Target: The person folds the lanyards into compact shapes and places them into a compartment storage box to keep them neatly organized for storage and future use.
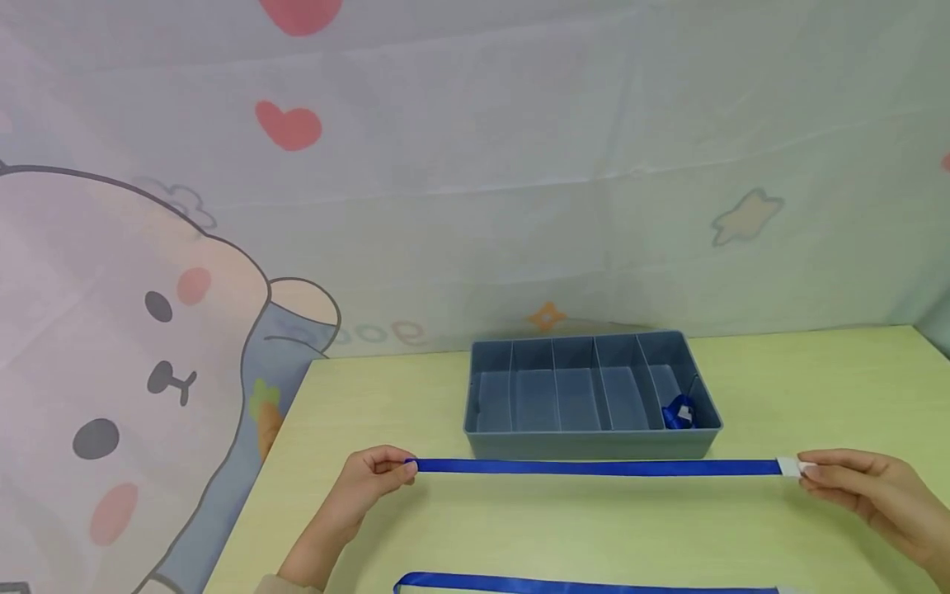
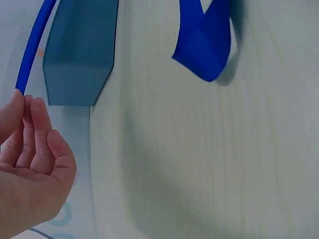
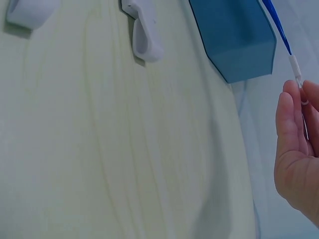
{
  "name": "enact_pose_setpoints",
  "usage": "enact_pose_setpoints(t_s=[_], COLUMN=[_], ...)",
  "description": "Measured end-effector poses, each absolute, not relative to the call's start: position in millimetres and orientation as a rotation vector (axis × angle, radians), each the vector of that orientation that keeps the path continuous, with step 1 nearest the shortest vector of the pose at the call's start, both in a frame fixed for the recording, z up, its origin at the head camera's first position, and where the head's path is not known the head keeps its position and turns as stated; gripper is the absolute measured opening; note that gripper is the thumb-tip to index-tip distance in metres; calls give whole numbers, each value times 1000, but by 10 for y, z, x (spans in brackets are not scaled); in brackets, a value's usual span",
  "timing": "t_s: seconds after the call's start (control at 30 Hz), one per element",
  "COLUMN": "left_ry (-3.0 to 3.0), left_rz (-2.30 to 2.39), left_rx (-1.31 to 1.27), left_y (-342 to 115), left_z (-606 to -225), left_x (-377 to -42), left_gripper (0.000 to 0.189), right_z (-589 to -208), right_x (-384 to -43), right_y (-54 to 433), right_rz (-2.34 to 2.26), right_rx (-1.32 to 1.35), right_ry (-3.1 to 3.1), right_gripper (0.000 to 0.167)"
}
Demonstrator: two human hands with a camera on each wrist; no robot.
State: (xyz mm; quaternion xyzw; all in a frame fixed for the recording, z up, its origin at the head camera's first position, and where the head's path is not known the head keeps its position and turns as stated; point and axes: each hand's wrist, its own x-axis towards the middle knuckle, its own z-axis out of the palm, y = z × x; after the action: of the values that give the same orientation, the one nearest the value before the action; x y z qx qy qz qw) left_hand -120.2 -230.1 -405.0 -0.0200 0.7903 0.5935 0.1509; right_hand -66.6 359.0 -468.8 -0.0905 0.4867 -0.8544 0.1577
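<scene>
A blue lanyard point(image 1: 594, 468) is stretched level above the table, just in front of the divided box. My left hand point(image 1: 374, 478) pinches its left end between thumb and fingers. At the other end, my right hand point(image 1: 879, 495) pinches the white end piece point(image 1: 789, 467); a white fitting point(image 3: 295, 67) also shows at the fingertips in the right wrist view. Nearer the front, a second blue lanyard point(image 1: 512, 583) lies on the table, partly cut off by the frame. Its folded loop point(image 2: 207, 47) shows in the left wrist view.
The grey-blue box point(image 1: 586, 445) has several compartments; a bundled blue lanyard point(image 1: 678, 412) sits in the rightmost one. White plastic pieces, one a clip-like part point(image 3: 148, 45), lie on the table point(image 1: 801, 371). A printed curtain point(image 1: 475, 206) hangs behind.
</scene>
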Motion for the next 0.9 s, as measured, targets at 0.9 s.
enact_pose_setpoints(t_s=[0.9], left_ry=[2295], left_rz=[1593], left_rx=[-187], left_y=[-2182], left_z=[-4030], left_x=[-1223], left_gripper=[20], right_z=[-4642], right_x=[-702], right_y=[3531], right_rz=[-2646], right_rx=[-253], right_ry=[1570], right_gripper=[35])
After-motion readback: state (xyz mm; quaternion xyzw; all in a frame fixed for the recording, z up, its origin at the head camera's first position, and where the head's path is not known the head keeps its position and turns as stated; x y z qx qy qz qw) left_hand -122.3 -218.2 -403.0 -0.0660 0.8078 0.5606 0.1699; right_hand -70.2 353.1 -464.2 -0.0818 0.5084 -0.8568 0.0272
